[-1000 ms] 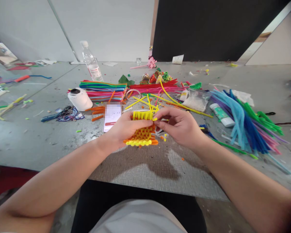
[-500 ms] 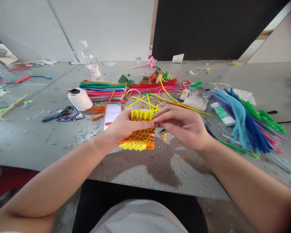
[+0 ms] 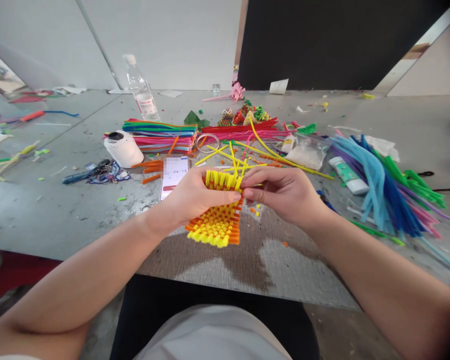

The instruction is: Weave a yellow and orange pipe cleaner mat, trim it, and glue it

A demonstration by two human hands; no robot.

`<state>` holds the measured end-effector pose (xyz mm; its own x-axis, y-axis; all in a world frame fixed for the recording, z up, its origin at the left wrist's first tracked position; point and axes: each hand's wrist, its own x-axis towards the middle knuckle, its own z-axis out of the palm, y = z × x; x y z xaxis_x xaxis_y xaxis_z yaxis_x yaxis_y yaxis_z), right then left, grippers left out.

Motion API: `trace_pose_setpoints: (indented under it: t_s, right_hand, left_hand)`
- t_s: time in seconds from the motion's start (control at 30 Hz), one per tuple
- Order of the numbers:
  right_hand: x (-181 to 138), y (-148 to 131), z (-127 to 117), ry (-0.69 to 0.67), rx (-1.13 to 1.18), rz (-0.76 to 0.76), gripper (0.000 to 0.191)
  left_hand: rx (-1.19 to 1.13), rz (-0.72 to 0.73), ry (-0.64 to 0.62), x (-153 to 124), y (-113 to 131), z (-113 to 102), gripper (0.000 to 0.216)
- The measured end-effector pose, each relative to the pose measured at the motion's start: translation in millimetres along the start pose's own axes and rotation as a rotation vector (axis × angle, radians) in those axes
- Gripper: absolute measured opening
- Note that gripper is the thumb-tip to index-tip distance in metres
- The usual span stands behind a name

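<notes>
A woven mat of yellow and orange pipe cleaners point(image 3: 217, 222) hangs above the grey table point(image 3: 60, 210), tilted toward me. My left hand point(image 3: 193, 197) grips its upper left part, thumb across the top. My right hand point(image 3: 283, 192) pinches the mat's upper right corner with closed fingertips. Loose yellow pipe cleaners point(image 3: 262, 150) lie just behind the hands. A phone point(image 3: 173, 176) lies flat to the left of my left hand.
Stacks of coloured pipe cleaners point(image 3: 161, 136) lie at the back centre, and a blue, green and pink bundle point(image 3: 386, 187) at right. A white round device point(image 3: 123, 148), a water bottle point(image 3: 139, 90), a white tube point(image 3: 347, 175), a plastic bag point(image 3: 303, 155) and scissors point(image 3: 86, 174) stand around.
The woven mat has been lifted and tilted, its lower edge swinging toward me. Both hands rose slightly with it and kept their grip.
</notes>
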<state>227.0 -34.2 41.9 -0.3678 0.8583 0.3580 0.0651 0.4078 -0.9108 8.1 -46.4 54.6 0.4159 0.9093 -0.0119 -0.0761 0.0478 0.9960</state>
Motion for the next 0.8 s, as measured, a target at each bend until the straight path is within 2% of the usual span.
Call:
trace_pose_setpoints:
  t_s: [0.17, 0.3, 0.4, 0.53, 0.6, 0.8]
  right_hand:
    - [-0.1, -0.2, -1.2, 0.022, -0.046, 0.120, 0.025]
    - [-2.4, 1.7, 4.0, 0.099, -0.070, 0.150, 0.020]
    - [-4.8, 3.4, 11.0, 0.153, -0.085, 0.143, 0.017]
    - [-5.6, 3.4, 14.2, 0.202, -0.096, 0.121, 0.022]
    - [-4.0, 1.5, 11.4, 0.185, -0.071, 0.133, 0.024]
    - [1.1, -1.5, 3.5, -0.022, 0.082, 0.246, 0.028]
  left_hand:
    - [0.190, 0.088, 0.024, 1.0, -2.5, -2.4, 0.025]
    - [0.427, 0.199, 0.111, 0.8, -2.5, -0.4, 0.022]
    - [0.492, 0.204, 0.151, 0.6, -3.9, 1.6, 0.022]
    - [0.427, 0.164, 0.127, 1.9, -5.9, 1.8, 0.015]
    - [0.334, 0.153, 0.135, 3.1, -6.1, 1.1, 0.016]
    - [-0.083, 0.027, 0.139, 6.0, -5.2, 0.0, 0.026]
